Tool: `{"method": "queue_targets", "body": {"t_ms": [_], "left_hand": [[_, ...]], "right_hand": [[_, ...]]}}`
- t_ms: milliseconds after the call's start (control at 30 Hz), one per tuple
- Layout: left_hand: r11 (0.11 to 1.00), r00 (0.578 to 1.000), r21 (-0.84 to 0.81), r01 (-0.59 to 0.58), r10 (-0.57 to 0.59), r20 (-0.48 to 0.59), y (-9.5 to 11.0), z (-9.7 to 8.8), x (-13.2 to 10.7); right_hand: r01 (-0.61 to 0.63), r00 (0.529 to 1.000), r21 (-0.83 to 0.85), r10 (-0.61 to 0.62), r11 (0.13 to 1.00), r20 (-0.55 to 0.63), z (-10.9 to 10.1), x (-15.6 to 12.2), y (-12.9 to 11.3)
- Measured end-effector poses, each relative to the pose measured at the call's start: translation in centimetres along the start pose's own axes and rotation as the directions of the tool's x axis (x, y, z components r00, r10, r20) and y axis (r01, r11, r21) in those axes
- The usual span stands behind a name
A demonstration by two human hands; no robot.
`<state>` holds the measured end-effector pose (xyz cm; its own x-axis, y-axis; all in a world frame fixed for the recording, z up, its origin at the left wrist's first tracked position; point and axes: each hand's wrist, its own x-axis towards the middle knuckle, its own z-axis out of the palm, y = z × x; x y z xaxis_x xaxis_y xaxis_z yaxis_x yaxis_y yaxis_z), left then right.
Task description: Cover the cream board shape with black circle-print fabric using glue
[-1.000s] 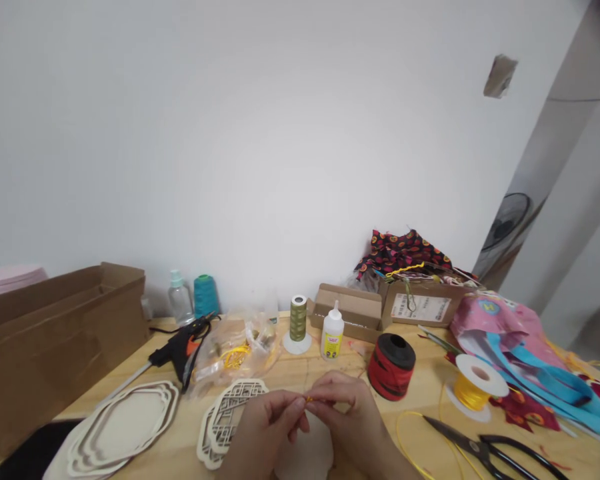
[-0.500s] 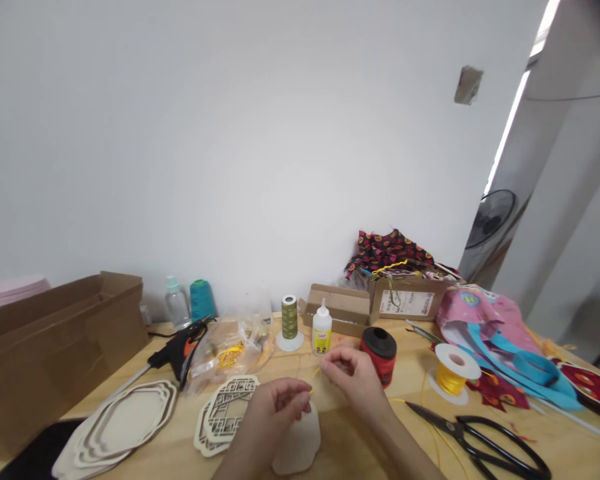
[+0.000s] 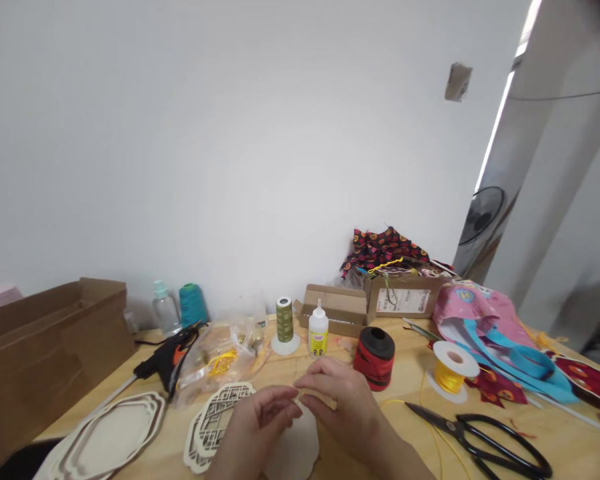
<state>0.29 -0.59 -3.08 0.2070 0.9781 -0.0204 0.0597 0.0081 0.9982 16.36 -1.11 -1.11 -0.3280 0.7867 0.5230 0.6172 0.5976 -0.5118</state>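
My left hand (image 3: 253, 430) and my right hand (image 3: 343, 407) meet low in the middle of the wooden table (image 3: 420, 440), fingertips pinched together on a thin yellow cord (image 3: 420, 417) that trails off to the right. Under the hands lies a plain pale cut-out panel (image 3: 295, 453). Just left of my left hand rests a stack of lattice-cut wooden panels (image 3: 215, 417). A red spool with a black top (image 3: 374, 357) stands right behind my right hand.
Black scissors (image 3: 485, 440) and a yellow cord spool (image 3: 451, 377) lie to the right. A glue bottle (image 3: 318, 330), green thread spool (image 3: 284, 323), glue gun (image 3: 167, 357), plastic bag (image 3: 220, 357) and cardboard boxes (image 3: 45, 347) line the back. Framed wooden panels (image 3: 105, 437) sit at the left.
My hands drew apart half a second ago, stretching the yellow cord, and have come back together. The view has shifted a little to the right.
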Motion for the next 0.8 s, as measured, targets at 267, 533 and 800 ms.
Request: {"method": "queue_targets", "body": {"t_ms": [267,533,800], "left_hand": [[0.993,0.999,0.113,-0.035,0.037,-0.020,0.3,-0.4,-0.5],[0.984,0.997,-0.166,0.068,-0.063,0.038,-0.3,-0.7,-0.2],[0.868,0.978,-0.451,0.208,-0.196,0.074,-0.7,-0.5,0.0]], "right_hand": [[0.084,0.996,-0.181,-0.078,0.980,0.037,1.3,-0.5,0.6],[-0.309,0.949,0.368,0.312,0.877,0.053,2.7,-0.2,0.7],[-0.412,0.889,0.776,0.397,0.477,0.228,3.0,-0.2,0.7]]}}
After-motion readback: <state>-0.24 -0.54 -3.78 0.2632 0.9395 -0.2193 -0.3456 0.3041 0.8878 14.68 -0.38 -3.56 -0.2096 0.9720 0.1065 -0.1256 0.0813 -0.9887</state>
